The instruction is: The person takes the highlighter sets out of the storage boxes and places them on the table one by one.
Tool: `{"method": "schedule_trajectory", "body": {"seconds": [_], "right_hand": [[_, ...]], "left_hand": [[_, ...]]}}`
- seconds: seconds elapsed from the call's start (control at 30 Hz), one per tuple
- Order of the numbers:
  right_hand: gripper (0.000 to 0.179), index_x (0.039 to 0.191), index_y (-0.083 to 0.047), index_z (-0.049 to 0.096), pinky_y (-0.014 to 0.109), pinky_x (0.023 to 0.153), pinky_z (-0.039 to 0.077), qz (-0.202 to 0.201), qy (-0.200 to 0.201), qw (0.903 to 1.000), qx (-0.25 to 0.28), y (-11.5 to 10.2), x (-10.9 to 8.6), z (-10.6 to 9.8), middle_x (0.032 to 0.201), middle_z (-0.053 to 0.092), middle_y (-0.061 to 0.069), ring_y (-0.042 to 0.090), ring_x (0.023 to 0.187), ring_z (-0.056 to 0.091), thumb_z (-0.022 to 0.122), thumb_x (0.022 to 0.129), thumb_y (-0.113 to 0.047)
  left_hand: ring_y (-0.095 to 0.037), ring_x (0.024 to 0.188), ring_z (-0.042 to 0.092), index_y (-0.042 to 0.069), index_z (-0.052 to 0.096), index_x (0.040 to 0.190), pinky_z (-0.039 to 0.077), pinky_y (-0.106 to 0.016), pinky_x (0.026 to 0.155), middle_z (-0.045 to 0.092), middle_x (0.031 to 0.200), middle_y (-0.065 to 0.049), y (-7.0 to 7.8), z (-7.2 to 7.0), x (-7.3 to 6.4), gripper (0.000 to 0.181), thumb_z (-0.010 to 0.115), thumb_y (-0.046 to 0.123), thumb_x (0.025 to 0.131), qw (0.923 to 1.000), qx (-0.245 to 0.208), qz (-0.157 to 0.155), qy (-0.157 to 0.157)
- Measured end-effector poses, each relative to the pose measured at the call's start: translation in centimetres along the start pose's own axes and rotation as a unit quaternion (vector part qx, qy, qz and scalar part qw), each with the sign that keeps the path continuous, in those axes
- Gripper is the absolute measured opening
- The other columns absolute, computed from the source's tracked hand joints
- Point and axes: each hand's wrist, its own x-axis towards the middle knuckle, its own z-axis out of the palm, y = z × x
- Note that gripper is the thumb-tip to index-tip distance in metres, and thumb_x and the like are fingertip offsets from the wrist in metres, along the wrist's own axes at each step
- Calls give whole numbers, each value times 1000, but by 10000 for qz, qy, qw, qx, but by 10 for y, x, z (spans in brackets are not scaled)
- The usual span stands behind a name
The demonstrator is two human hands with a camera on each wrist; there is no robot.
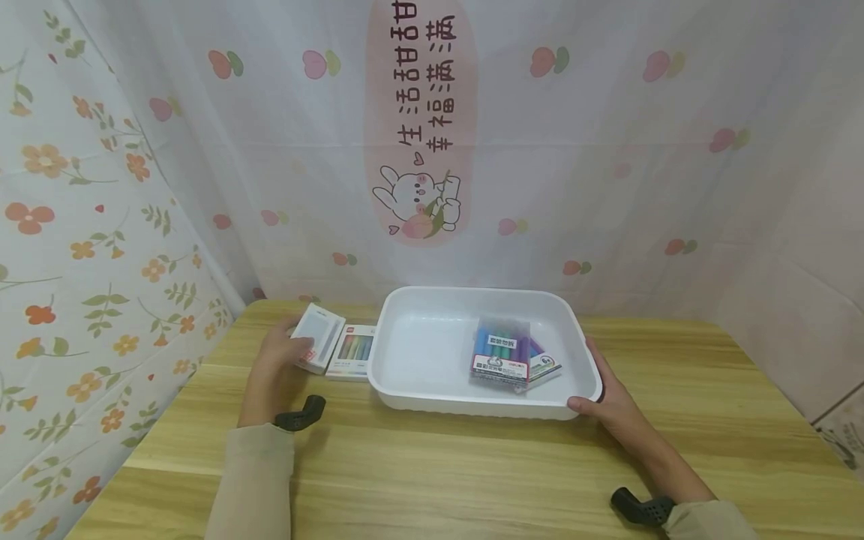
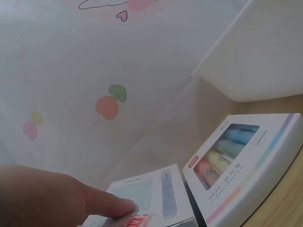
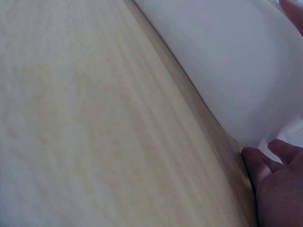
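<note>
My left hand holds a small white box with a pale panel and red print at the table's left. Its thumb lies across the box's top in the left wrist view, the other fingers being hidden. Right beside that box lies a white box of highlighters, pastel pens showing through its window. A white plastic tray stands at mid-table, close against the highlighter box. At the tray's front right corner, my right hand grips it, thumb on the rim and fingers along the outer wall.
Inside the tray, a clear pack of coloured pens lies over another pack at the right. The wooden table reaches back to a patterned curtain; a floral curtain hangs along the left.
</note>
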Motion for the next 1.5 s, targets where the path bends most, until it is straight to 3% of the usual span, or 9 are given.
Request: {"method": "schedule_trajectory", "body": {"seconds": [0.27, 0.47, 0.6, 0.83, 1.13, 1.5], "right_hand": [[108, 164, -13, 1, 5, 94, 40, -16, 15, 9999, 98, -1, 0, 1, 165, 18, 26, -4, 119, 47, 76, 86, -11], [108, 164, -14, 1, 5, 93, 40, -44, -26, 9998, 191, 0, 1, 1, 165, 17, 26, -4, 118, 47, 76, 86, -10], [109, 164, -17, 0, 6, 94, 41, -64, -56, 9996, 268, 0, 2, 1, 165, 17, 27, -4, 117, 48, 76, 86, -9], [109, 164, -16, 2, 5, 94, 40, -73, 32, 9998, 196, 2, 1, 2, 164, 19, 27, -5, 117, 48, 76, 85, -9], [108, 164, -20, 2, 6, 94, 40, -52, 39, 9999, 115, 1, 1, 1, 164, 21, 24, -2, 117, 48, 76, 86, -11], [108, 164, -12, 1, 7, 93, 42, -99, -3, 9996, 270, 2, 0, 1, 162, 22, 27, -2, 116, 50, 76, 86, -10]], "left_hand": [[-51, 137, 36, -9, 28, 154, 25, -61, 121, 33, 154, -38, -2, 0, 1, 70, 58, 12, 94, 9993, 382, 39, -25], [-51, 141, 35, -10, 27, 154, 26, -61, 121, 32, 156, -36, -5, 2, 2, 77, 65, 24, 95, 9978, 583, -323, -41], [-50, 140, 35, -9, 24, 155, 26, -61, 121, 30, 156, -36, -6, 2, 2, 79, 64, 26, 96, 9971, 558, -516, -66], [-50, 141, 35, -9, 29, 153, 26, -61, 121, 34, 155, -36, -5, 1, 4, 77, 64, 27, 95, 9968, 671, -419, -102], [-50, 138, 38, -11, 31, 152, 27, -60, 121, 36, 153, -36, 2, 2, -1, 76, 64, 24, 94, 9971, 565, -514, -5], [-50, 138, 38, -10, 29, 153, 27, -60, 121, 35, 155, -35, 1, 6, -1, 76, 64, 23, 94, 9958, 553, -720, 69]]}}
